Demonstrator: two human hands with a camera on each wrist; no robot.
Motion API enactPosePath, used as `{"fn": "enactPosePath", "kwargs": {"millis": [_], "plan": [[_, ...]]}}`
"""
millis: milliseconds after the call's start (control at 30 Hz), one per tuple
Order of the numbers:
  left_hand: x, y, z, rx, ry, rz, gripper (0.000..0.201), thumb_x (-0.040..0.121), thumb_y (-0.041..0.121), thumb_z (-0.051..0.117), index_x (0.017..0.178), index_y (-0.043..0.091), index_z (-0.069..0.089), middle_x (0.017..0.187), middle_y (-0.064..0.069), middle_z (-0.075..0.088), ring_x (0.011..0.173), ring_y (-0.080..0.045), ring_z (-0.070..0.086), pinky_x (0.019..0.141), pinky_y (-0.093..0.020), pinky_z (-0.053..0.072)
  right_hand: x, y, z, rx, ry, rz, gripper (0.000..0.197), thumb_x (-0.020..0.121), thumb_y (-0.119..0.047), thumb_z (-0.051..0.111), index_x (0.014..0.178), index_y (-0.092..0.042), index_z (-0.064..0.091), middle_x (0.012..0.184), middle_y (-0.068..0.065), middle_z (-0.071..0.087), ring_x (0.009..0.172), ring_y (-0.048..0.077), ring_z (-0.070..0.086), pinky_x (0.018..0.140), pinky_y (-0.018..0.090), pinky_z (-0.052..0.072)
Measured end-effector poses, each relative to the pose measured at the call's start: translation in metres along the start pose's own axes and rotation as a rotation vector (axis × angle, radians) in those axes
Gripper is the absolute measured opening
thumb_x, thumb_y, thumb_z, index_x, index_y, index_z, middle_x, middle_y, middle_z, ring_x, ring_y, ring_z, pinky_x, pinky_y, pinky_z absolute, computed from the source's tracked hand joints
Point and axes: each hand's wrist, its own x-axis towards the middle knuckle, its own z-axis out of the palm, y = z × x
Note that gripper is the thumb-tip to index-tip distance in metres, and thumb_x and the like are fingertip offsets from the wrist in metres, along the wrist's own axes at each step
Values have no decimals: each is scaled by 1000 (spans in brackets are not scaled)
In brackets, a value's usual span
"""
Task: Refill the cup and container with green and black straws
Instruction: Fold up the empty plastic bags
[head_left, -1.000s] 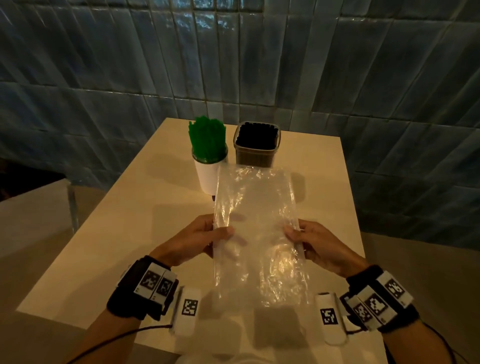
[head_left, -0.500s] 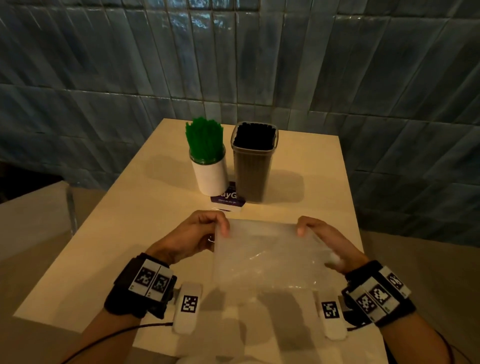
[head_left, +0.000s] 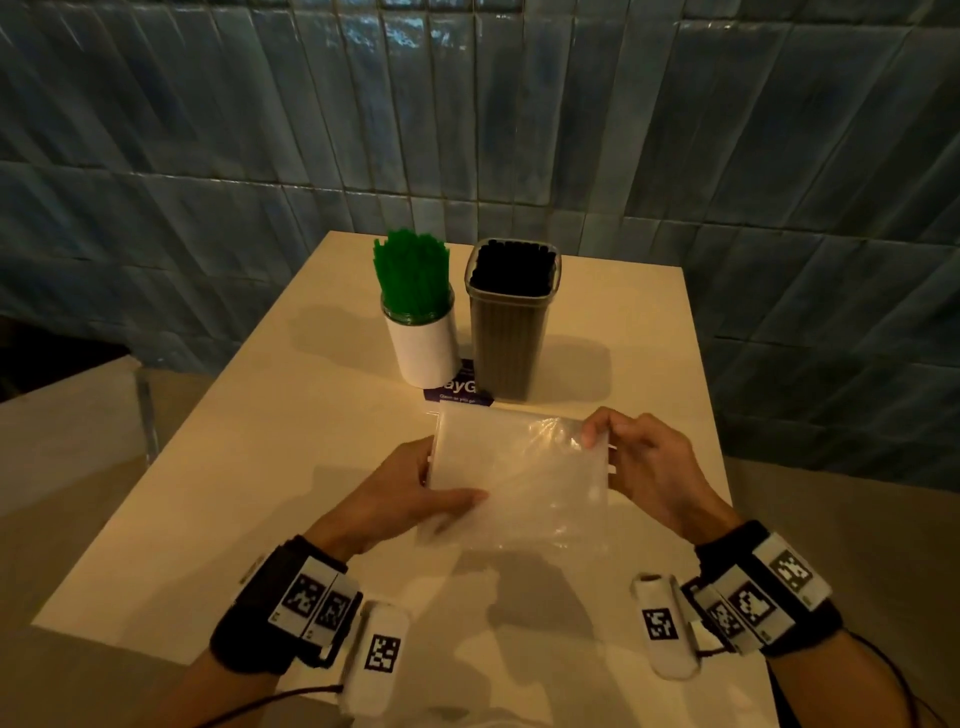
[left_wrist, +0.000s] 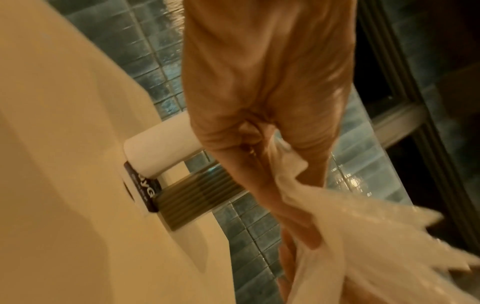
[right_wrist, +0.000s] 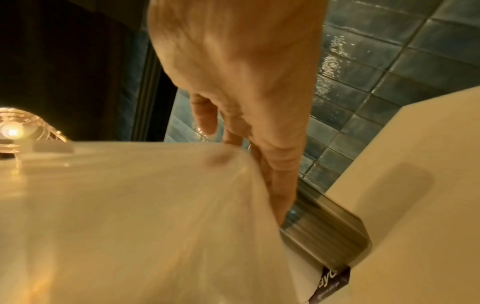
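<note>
A white cup (head_left: 423, 351) packed with green straws (head_left: 411, 275) stands at the table's far middle. Right beside it a clear square container (head_left: 509, 338) is full of black straws (head_left: 514, 267). Nearer to me, both hands hold an empty clear plastic bag (head_left: 519, 483), folded over, just above the table. My left hand (head_left: 415, 493) pinches its left edge with the thumb lying on top. My right hand (head_left: 631, 457) pinches the upper right corner. In the left wrist view the bag (left_wrist: 363, 236) runs from the fingers (left_wrist: 293, 214); the right wrist view shows the bag (right_wrist: 142, 205) under the fingers (right_wrist: 275, 185).
A dark purple card (head_left: 457, 389) lies under the cup and container. The beige table (head_left: 260, 467) ends at a blue tiled wall (head_left: 519, 130). A lower pale surface (head_left: 67, 415) sits off the table's left edge.
The bag stood tall and unfolded a second ago; it has been folded down toward me and lowered. The left thumb has slid inward over the bag.
</note>
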Motion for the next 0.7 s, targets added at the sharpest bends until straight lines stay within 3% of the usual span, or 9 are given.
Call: {"fn": "enactPosePath", "kwargs": {"millis": [67, 100, 133, 200, 300, 400, 500, 600, 700], "plan": [[0, 2, 2, 65, 33, 81, 41, 73, 12, 75, 108, 25, 58, 101, 2, 70, 92, -10, 67, 77, -27, 55, 0, 1, 3, -27, 27, 20, 26, 95, -27, 40, 79, -14, 56, 88, 1, 60, 85, 20, 58, 72, 34, 50], [0, 1, 2, 90, 42, 110, 42, 73, 13, 76, 109, 24, 58, 102, 1, 70, 92, -11, 67, 76, -27, 55, 0, 2, 5, -125, 8, 33, 14, 93, -27, 48, 88, -16, 54, 94, -1, 60, 90, 19, 59, 72, 32, 52], [1, 1, 2, 103, 54, 130, 44, 72, 14, 77, 111, 22, 59, 102, 1, 70, 92, -12, 67, 76, -28, 56, 0, 1, 7, -233, -28, 50, 15, 88, -24, 60, 97, -18, 50, 100, -1, 59, 94, 20, 59, 72, 30, 54], [0, 1, 1, 88, 83, 150, 44, 72, 12, 77, 111, 22, 59, 101, 2, 70, 91, -13, 68, 73, -27, 56, 2, 2, 3, -371, -80, 84, 50, 76, -12, 72, 113, -22, 41, 111, 4, 57, 98, 21, 60, 72, 27, 54], [-1, 2, -2, 13, 98, 142, 43, 71, 13, 77, 107, 25, 59, 99, 2, 71, 89, -13, 69, 70, -24, 56, 0, -7, -1, -358, -44, 67, 64, 77, 9, 66, 124, -24, 36, 113, 8, 58, 97, 18, 62, 76, 27, 56], [-4, 5, -12, 2, 24, 68, 52, 59, 38, 82, 105, 27, 60, 99, 5, 72, 90, -12, 68, 72, -23, 55, -1, -12, -2, -460, -119, 38, 57, 80, 6, 64, 120, -30, 42, 111, 8, 62, 100, 20, 63, 86, 36, 55], [-5, 16, -20, 144, -149, 8, 58, 61, 64, 63, 105, 26, 64, 102, 6, 69, 92, -13, 66, 73, -23, 52, -2, -13, 6, -673, -229, 13, 53, 84, 0, 63, 114, -40, 45, 111, 0, 63, 101, 14, 63, 86, 30, 55], [-2, 23, -10, 434, -282, -48, 44, 75, 53, 67, 110, 28, 61, 100, 7, 69, 87, -9, 67, 75, -24, 55, -3, -16, 21, -835, -288, -79, 53, 87, -3, 61, 112, -48, 46, 118, -11, 56, 108, 2, 54, 85, 14, 48], [3, 21, 5, 667, -222, 84, 24, 88, 34, 61, 107, 21, 62, 100, 4, 66, 87, -11, 64, 76, -23, 53, -1, -17, 36, -913, -180, -255, 56, 88, -6, 60, 123, -46, 41, 126, -10, 53, 113, -4, 46, 87, 1, 38]]}}
